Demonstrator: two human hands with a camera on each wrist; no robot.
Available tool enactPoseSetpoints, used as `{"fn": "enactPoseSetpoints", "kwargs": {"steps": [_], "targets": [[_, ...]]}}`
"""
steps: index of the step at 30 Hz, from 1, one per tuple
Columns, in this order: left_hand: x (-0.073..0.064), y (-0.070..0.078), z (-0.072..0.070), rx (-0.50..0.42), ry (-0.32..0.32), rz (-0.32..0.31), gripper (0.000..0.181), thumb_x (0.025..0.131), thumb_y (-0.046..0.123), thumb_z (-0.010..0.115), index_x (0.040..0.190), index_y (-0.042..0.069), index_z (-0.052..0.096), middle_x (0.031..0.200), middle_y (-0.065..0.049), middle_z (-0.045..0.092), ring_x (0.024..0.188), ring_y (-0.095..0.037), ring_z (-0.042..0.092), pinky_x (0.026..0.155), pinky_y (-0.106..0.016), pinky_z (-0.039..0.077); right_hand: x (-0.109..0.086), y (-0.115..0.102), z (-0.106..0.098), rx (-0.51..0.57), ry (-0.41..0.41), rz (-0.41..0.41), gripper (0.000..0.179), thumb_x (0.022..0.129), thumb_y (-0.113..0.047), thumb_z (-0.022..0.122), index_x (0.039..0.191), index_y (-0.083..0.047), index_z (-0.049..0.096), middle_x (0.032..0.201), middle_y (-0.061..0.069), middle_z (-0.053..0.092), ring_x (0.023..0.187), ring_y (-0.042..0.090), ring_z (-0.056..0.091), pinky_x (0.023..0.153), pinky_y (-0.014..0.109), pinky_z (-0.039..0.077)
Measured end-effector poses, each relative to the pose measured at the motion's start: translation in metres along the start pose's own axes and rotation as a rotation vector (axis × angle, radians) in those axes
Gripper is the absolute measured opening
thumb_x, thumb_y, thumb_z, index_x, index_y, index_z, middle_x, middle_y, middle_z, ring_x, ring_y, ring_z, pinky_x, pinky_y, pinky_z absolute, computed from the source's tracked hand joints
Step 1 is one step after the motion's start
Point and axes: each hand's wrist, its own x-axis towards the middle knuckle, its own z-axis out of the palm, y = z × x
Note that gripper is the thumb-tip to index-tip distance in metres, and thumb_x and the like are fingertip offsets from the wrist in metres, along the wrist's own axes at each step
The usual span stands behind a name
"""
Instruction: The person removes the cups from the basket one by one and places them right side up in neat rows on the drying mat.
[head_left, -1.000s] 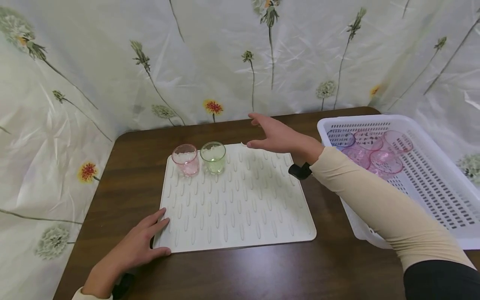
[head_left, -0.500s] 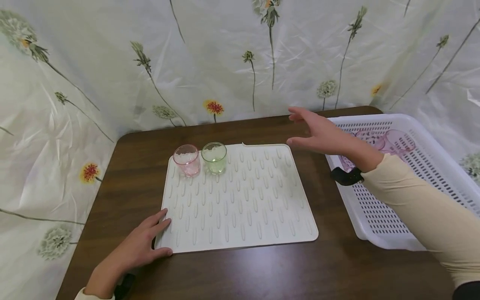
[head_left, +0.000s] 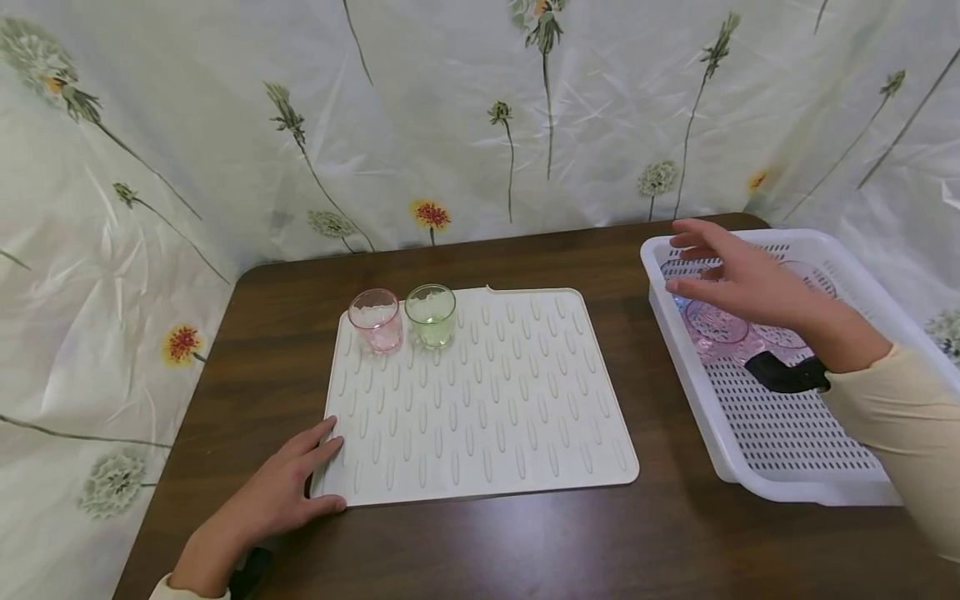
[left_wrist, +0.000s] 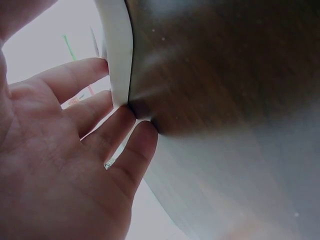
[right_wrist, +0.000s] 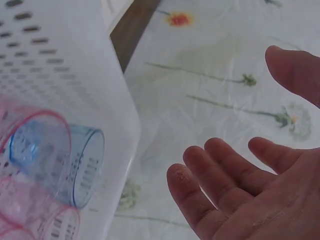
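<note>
My left hand (head_left: 277,492) rests at the near left corner of a white ridged mat (head_left: 480,417), fingers spread over its edge. In the left wrist view the fingertips (left_wrist: 145,132) touch the mat's rim and the tabletop. A pink glass (head_left: 377,323) and a green glass (head_left: 431,317) stand upright side by side on the mat's far left corner. My right hand (head_left: 757,279) hovers over the white basket (head_left: 757,487), thumb apart from the fingers, holding nothing. Inside the basket are several pink glasses (head_left: 716,323) and a blue glass (right_wrist: 85,167), partly hidden by the hand.
The brown wooden table (head_left: 517,550) carries the mat in the middle and the basket on the right. A flower-printed sheet (head_left: 450,125) hangs behind the table and along its sides.
My right hand has moved right, from above the mat's far edge to above the basket. The left hand stays on the mat corner, and both glasses on the mat stand where they were.
</note>
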Motion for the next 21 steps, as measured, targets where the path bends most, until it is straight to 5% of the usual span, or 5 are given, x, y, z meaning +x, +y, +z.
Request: {"fn": "enactPoseSetpoints", "kwargs": {"steps": [3, 10, 12, 17, 21], "targets": [[0.001, 0.0, 0.0, -0.003, -0.008, -0.006, 0.08, 0.076, 0.044, 0.083, 0.14, 0.004, 0.055, 0.157, -0.018, 0.039, 0.139, -0.042, 0.043, 0.105, -0.057, 0.043, -0.008, 0.01, -0.008, -0.035, 0.019, 0.025, 0.082, 0.093, -0.025, 0.07, 0.157, -0.008, 0.022, 0.151, 0.025, 0.041, 0.134, 0.043, 0.043, 0.102, 0.031, 0.048], [0.002, 0.001, 0.0, -0.008, -0.026, -0.012, 0.08, 0.077, 0.045, 0.082, 0.141, 0.005, 0.055, 0.157, -0.018, 0.039, 0.139, -0.042, 0.043, 0.105, -0.058, 0.043, -0.025, 0.038, -0.021, -0.066, 0.024, 0.092, 0.082, 0.095, -0.029, 0.067, 0.158, -0.009, 0.018, 0.151, 0.028, 0.039, 0.132, 0.045, 0.042, 0.088, 0.004, 0.042], [0.002, 0.001, 0.0, -0.007, -0.025, -0.007, 0.08, 0.077, 0.045, 0.082, 0.141, 0.004, 0.055, 0.157, -0.019, 0.039, 0.139, -0.043, 0.043, 0.105, -0.057, 0.043, -0.031, 0.048, -0.023, -0.07, 0.027, 0.115, 0.083, 0.095, -0.03, 0.066, 0.158, -0.009, 0.016, 0.152, 0.028, 0.038, 0.131, 0.046, 0.041, 0.09, 0.007, 0.043], [0.0, 0.001, 0.0, -0.013, -0.021, -0.007, 0.08, 0.077, 0.044, 0.082, 0.14, 0.003, 0.055, 0.157, -0.019, 0.039, 0.138, -0.043, 0.043, 0.105, -0.058, 0.044, -0.043, 0.072, -0.022, -0.078, 0.042, 0.166, 0.082, 0.098, -0.031, 0.062, 0.158, -0.004, 0.013, 0.151, 0.034, 0.033, 0.131, 0.054, 0.037, 0.098, 0.074, 0.035], [0.0, 0.001, -0.001, -0.011, -0.018, -0.004, 0.08, 0.077, 0.044, 0.082, 0.14, 0.003, 0.055, 0.156, -0.02, 0.04, 0.138, -0.043, 0.044, 0.104, -0.058, 0.044, -0.051, 0.09, -0.021, -0.079, 0.048, 0.208, 0.083, 0.098, -0.034, 0.06, 0.157, 0.0, 0.013, 0.149, 0.037, 0.032, 0.13, 0.056, 0.035, 0.096, 0.076, 0.035]]}}
